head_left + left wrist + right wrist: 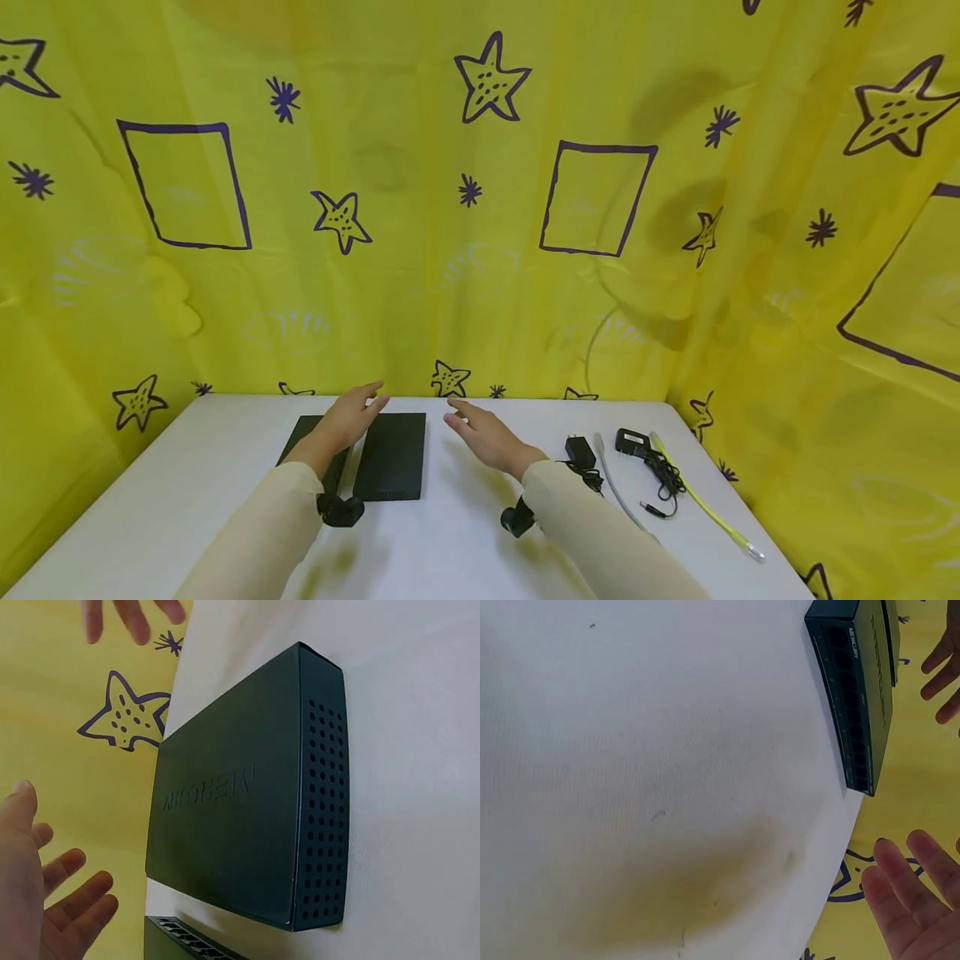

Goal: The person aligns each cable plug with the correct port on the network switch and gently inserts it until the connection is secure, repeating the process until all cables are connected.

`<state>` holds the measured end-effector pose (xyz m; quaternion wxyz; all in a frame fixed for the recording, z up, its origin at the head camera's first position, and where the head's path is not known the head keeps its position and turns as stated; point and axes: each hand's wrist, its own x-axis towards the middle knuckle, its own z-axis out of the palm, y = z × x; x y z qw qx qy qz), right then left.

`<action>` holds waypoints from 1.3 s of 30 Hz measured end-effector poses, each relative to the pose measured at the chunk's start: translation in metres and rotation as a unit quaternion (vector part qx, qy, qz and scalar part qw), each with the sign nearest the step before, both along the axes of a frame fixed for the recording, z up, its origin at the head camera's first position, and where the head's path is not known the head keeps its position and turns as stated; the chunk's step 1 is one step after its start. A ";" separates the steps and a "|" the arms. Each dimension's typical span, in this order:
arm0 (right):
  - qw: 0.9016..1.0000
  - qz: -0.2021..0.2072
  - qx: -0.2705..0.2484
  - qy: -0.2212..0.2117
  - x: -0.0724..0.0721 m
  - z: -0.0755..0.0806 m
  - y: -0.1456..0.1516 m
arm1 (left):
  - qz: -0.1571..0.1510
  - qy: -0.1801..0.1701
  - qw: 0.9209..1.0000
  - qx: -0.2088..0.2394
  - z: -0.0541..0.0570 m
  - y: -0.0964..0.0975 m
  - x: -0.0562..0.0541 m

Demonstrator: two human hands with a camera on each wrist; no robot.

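Observation:
Two dark Mercury network switches lie side by side on the white table. The right network switch (392,457) shows most of its top. My left hand (348,423) is raised above the left network switch (302,432), with its fingers extended and nothing held; the hand and forearm hide much of that switch. Close up in the left wrist view are a switch's lettered top (225,787) and vented side. Row ports (849,705) face the right wrist camera. My right hand (489,440) hovers to the right of the switches, fingers loose, holding nothing.
On the table's right side lie a black power adapter (580,452), a grey cable (617,487), a second adapter (632,442) with bundled cord, and a yellow network cable (705,506). A yellow patterned curtain (405,317) stands behind the white table (187,500).

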<state>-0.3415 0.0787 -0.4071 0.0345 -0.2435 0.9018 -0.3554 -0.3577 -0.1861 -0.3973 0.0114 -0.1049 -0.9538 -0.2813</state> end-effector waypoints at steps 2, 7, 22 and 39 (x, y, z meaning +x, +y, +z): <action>1.000 -0.003 -0.008 -0.004 0.000 -0.003 -0.001 | 0.007 -0.001 1.000 0.013 -0.002 -0.001 -0.001; 0.999 -0.006 -0.035 -0.021 0.001 -0.009 -0.004 | 0.025 -0.017 0.999 0.041 -0.006 -0.001 -0.003; 0.987 -0.021 -0.135 -0.086 0.006 -0.023 -0.026 | 0.067 -0.002 0.997 0.034 -0.012 -0.003 -0.004; 0.957 -0.032 -0.212 -0.193 0.015 -0.034 -0.042 | 0.103 -0.055 0.988 0.098 -0.016 -0.007 -0.001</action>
